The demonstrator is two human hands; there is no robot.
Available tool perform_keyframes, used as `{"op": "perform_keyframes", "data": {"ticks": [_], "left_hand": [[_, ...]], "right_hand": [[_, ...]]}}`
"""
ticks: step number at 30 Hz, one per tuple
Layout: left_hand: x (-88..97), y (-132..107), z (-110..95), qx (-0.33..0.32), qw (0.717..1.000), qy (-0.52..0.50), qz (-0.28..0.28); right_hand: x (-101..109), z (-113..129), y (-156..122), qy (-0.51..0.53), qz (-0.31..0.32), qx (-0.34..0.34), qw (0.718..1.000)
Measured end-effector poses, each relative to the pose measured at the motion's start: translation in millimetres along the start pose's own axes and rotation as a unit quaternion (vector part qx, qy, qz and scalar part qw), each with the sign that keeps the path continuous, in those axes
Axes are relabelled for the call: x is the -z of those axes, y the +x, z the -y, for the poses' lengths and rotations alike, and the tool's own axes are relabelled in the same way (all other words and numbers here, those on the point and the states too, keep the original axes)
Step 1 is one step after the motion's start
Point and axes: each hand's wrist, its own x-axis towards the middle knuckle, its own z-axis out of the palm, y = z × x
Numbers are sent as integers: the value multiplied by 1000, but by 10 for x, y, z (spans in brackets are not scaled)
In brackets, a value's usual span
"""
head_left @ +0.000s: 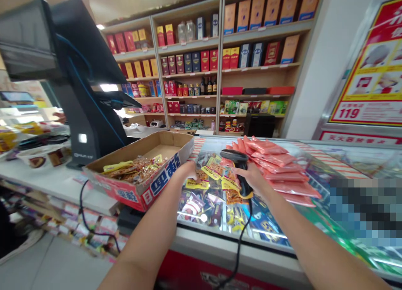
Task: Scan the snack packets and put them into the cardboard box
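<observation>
My right hand (pixel 251 177) is wrapped round the handle of a black barcode scanner (pixel 235 157), its head pointing left over the glass counter. The scanner's cable (pixel 240 239) hangs down over the counter's front edge. Beside the cardboard box, my left hand (pixel 187 171) is closed at the edge of a yellow-labelled snack packet (pixel 198 184); its fingertips are partly hidden. More such snack packets (pixel 214 168) lie between my hands on the glass. The open cardboard box (pixel 166 179) on the left holds several packets of the same look.
Right of the scanner lies a stack of pinkish-red packages (pixel 276 164). A black checkout monitor stand (pixel 84 89) rises behind the box on the left. The glass counter (pixel 201 216) shows packets beneath it. Shelves (pixel 191 74) with boxes and bottles line the back wall.
</observation>
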Motion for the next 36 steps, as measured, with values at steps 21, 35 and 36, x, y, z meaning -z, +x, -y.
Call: {"op": "perform_keyframes", "data": {"ticks": [21, 35, 36], "left_hand": [[-263, 39, -339, -21, 968, -207, -141], [-300, 2, -363, -27, 979, -125, -159], [-299, 0, -364, -27, 979, -120, -161]], "right_hand": [[-119, 16, -120, 5, 67, -3, 998], [-135, 6, -128, -8, 75, -6, 997], [-138, 10, -129, -6, 75, -7, 997]]}}
